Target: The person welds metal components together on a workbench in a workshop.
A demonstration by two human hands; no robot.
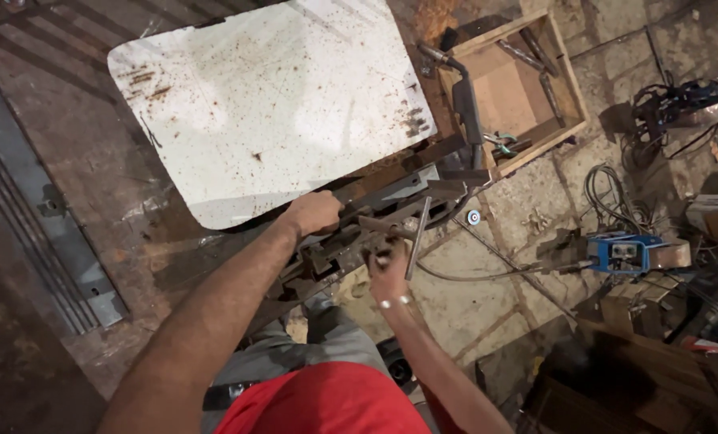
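Observation:
My left hand (314, 212) grips the edge of a dark steel frame (391, 197) at the near side of a rusty workbench. My right hand (388, 267) is closed around a short grey metal bar (417, 238) that stands nearly upright against the frame. A white, rust-speckled metal sheet (270, 104) lies on the bench just beyond my left hand. My legs and red shirt show below.
A wooden box (519, 88) with metal tools sits at the top right, a black-handled tool (467, 108) leaning on it. A blue machine (624, 253) and tangled cables (608, 189) lie on the stone floor at right. Grey steel strips (45, 217) rest at left.

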